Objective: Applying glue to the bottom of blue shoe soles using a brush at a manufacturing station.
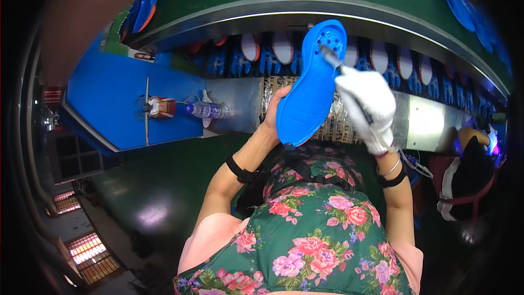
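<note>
Blue shoe sole (310, 90) is up in front of the chest, over the cardboard-covered stretch (271, 84) of the desk, tilted, inner face toward the camera, holed end up and away. Left hand (273, 110), bare, grips it by the left edge near the broad end, thumb along the rim, fingers mostly behind. Right hand (368, 101), white glove, is closed on a brush-like tool (331, 56), tip at the holed end. Tip is blurred, so can't swear it's bristle or that it's touching.

Handling: reads light, molded foam or rubber, bendy at the waist but springy, not fragile. Inner face has a shine, possibly wet, so treat as slippery. Best hold: outer sidewall at the broad end or waist, support from below, fingers off the inner face.

Edges: the holed end overlaps the conveyor's metal rail (357, 18) in view; can't judge the depth gap. Beneath the rail, a rack of white-faced soles (379, 59) sits close behind, so forward travel looks tight. Right: bare metal desk (450, 131). Left: bottle (210, 110) lying on its side near the blue desk (123, 84), worth avoiding on a wide swing. Most room is back toward the floral apron (311, 240).
</note>
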Action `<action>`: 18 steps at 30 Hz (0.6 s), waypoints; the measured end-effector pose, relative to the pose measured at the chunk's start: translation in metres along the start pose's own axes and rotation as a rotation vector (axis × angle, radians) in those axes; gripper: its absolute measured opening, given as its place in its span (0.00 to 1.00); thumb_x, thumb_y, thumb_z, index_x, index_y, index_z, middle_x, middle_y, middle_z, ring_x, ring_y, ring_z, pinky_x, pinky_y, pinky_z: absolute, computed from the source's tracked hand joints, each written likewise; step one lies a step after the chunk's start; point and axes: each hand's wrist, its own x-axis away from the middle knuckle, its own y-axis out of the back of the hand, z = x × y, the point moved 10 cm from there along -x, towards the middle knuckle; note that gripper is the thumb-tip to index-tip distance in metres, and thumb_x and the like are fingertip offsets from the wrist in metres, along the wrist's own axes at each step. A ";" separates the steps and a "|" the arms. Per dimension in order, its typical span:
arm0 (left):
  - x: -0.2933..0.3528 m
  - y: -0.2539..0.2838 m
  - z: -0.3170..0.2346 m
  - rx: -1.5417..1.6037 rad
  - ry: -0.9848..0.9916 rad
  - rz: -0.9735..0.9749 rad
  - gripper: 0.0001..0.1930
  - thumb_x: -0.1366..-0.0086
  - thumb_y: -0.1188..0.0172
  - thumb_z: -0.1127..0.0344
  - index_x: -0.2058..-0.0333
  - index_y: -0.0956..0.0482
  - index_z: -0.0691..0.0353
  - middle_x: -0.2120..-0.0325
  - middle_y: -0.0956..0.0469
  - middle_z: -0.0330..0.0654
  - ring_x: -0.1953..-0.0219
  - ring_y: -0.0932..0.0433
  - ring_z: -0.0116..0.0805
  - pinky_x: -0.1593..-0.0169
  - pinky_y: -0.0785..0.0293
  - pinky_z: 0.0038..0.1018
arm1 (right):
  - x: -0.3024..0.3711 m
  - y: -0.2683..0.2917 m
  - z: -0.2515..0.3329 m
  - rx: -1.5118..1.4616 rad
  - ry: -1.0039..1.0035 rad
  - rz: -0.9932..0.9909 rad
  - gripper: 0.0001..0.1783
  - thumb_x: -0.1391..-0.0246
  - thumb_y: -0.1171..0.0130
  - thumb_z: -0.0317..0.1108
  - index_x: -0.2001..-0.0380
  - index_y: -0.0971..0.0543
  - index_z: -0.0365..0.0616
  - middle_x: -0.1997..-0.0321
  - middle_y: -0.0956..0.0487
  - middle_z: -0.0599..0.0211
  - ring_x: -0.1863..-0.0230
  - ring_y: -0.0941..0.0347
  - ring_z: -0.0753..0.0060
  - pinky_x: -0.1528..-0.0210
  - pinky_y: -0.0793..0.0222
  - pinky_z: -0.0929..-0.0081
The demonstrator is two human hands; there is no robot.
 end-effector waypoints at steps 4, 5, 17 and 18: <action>0.018 -0.033 -0.010 0.243 -0.238 -0.012 0.54 0.36 0.44 0.32 0.25 0.55 0.64 0.31 0.41 0.65 0.39 0.27 0.65 0.43 0.23 0.58 | 0.020 0.005 -0.009 -0.554 -0.334 0.201 0.11 0.54 0.25 0.24 0.65 0.12 0.44 0.62 0.12 0.62 0.61 0.16 0.68 0.56 0.22 0.72; 0.031 -0.043 -0.037 0.256 -0.338 0.072 0.56 0.38 0.40 0.33 0.26 0.55 0.65 0.32 0.41 0.68 0.39 0.27 0.67 0.42 0.23 0.57 | 0.021 0.006 -0.010 -0.628 -0.415 0.209 0.10 0.54 0.25 0.23 0.65 0.12 0.43 0.62 0.12 0.62 0.60 0.16 0.69 0.55 0.22 0.71; 0.112 0.068 -0.412 0.301 -0.803 0.204 0.47 0.34 0.45 0.31 0.31 0.41 0.64 0.32 0.39 0.56 0.32 0.38 0.63 0.35 0.30 0.55 | 0.080 -0.080 -0.049 -0.774 -0.789 0.020 0.10 0.49 0.31 0.19 0.62 0.14 0.35 0.57 0.13 0.58 0.60 0.19 0.74 0.55 0.24 0.78; 0.116 0.080 -0.428 0.362 -0.977 0.089 0.42 0.30 0.50 0.34 0.32 0.38 0.63 0.32 0.37 0.53 0.31 0.37 0.55 0.32 0.33 0.52 | 0.084 -0.089 -0.051 -0.781 -0.770 0.014 0.10 0.49 0.30 0.20 0.61 0.13 0.37 0.59 0.13 0.61 0.61 0.19 0.74 0.55 0.24 0.78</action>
